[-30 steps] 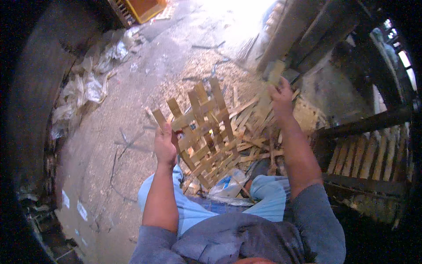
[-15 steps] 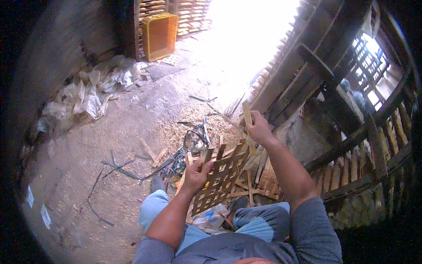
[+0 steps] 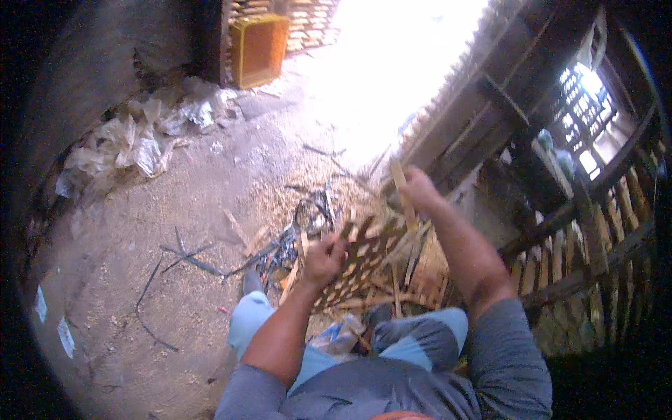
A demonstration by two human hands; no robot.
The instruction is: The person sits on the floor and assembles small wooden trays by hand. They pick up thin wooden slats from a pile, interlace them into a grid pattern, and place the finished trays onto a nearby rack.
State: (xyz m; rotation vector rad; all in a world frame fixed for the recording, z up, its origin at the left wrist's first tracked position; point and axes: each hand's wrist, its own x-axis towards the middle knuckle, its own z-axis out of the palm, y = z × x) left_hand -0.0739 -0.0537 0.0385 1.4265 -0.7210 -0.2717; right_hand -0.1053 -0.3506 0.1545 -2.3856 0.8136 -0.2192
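Left fingers [image 3: 337, 250] on lattice [image 3: 365, 253], right fingers [image 3: 411, 183] on slat [image 3: 400, 180].
Left fingers curl closed on lattice's upper edge; right fingers wrap tilted slat. Lattice slants between them; bag [image 3: 339, 337] near its lower edge, dark straps [image 3: 278, 253] leftward, crate [image 3: 239, 57] well apart.

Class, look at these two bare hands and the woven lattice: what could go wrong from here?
The thin strip in the right hand might splinter and prick it. The woven lattice, gripped near its edge by the left hand, could twist. Dark straps tangled near the left foot might catch it.
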